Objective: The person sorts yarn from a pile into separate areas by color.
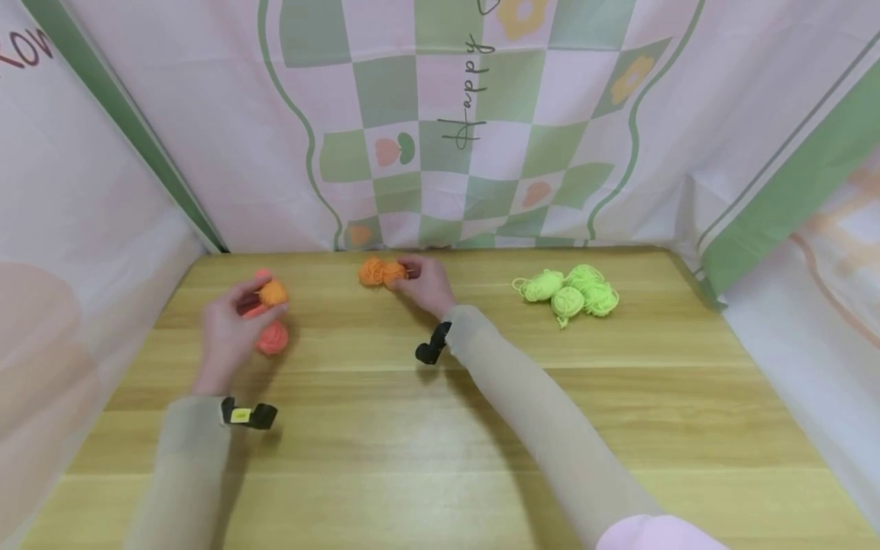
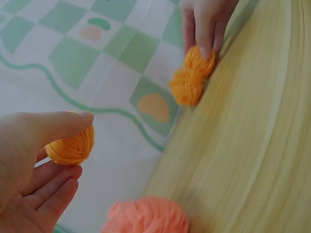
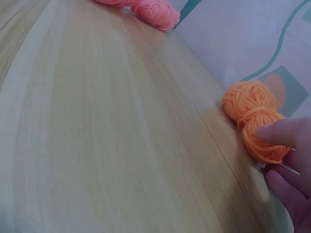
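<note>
My left hand [image 1: 234, 325] holds a small orange yarn ball [image 1: 273, 292] [image 2: 72, 145] between thumb and fingers, lifted above the table. Just below it a salmon-pink yarn ball [image 1: 272, 338] [image 2: 146, 216] lies on the wood. My right hand [image 1: 428, 284] pinches one of two orange yarn balls [image 1: 394, 273] [image 3: 264, 137] at the table's back edge. The other orange ball [image 1: 372, 271] [image 3: 248, 98] touches it on the left. In the left wrist view the right hand's fingers [image 2: 204, 24] press on that orange pair [image 2: 192, 77].
A cluster of several lime-green yarn balls [image 1: 571, 292] lies at the back right of the wooden table [image 1: 440, 428]. A checked green and pink cloth backdrop [image 1: 440, 122] hangs behind and along both sides. More pink yarn [image 3: 146, 8] shows far off in the right wrist view.
</note>
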